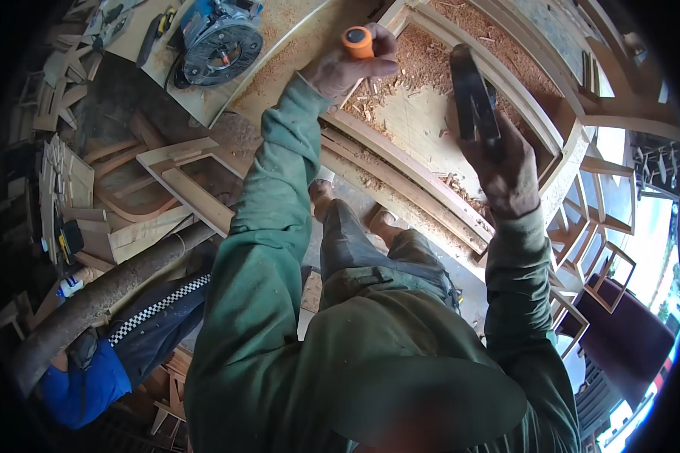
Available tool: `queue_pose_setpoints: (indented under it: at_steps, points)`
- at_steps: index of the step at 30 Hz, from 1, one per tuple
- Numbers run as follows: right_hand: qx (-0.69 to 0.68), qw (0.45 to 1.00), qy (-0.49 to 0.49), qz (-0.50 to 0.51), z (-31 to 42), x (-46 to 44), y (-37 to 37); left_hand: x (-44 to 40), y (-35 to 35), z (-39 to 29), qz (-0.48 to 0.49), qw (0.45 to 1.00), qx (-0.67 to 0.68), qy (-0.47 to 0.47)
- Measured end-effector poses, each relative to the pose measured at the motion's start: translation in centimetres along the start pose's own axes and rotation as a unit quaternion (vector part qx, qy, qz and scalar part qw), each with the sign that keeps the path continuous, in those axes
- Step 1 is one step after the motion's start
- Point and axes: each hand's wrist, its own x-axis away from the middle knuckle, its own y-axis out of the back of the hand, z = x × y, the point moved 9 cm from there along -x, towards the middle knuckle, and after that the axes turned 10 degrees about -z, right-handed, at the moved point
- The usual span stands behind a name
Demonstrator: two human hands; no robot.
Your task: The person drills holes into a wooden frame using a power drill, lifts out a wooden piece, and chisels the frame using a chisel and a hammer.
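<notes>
My left hand is closed around an orange tool handle with a dark end cap. Its blade or tip is hidden below the fist. My right hand grips a long, narrow, dark block-like tool, raised over the work; its exact kind cannot be made out. Beneath both hands lies a curved wooden frame, its rails running diagonally. Wood shavings cover much of the board inside it. My left hand is by the frame's left side, my right hand above its right part.
A blue power router rests at upper left, round base showing, near a yellow-and-black hand tool. Wooden pieces are piled at left. A thick pole crosses in front of another person in blue. Wooden frames stand at right.
</notes>
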Motion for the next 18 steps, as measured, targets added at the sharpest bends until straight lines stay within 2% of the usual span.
queue_pose_setpoints:
  at_steps: [1,4,5,10,12,18]
  points:
    - [-0.044,0.999,0.018,0.011,1.0,0.3,0.4,0.2,0.8,-1.4,-0.001,0.999,-0.01,-0.036]
    - [-0.155,0.986,0.008,0.065,1.2,1.3,-0.5,1.7,3.4,-1.7,-0.074,0.985,0.149,0.048]
    - [-0.128,0.989,0.003,0.074,0.6,1.9,-1.2,2.4,4.0,-2.1,-0.12,0.99,0.069,0.04]
    - [0.002,0.998,-0.013,0.06,-0.4,2.1,-3.4,5.1,5.2,0.3,-0.158,0.981,0.079,0.078]
    - [0.005,0.999,0.018,0.051,0.6,1.3,-3.7,5.3,5.7,1.2,-0.157,0.976,0.116,0.092]
    - [0.001,0.998,0.053,0.045,3.8,-0.2,-4.4,5.8,5.5,1.5,-0.17,0.979,0.063,0.089]
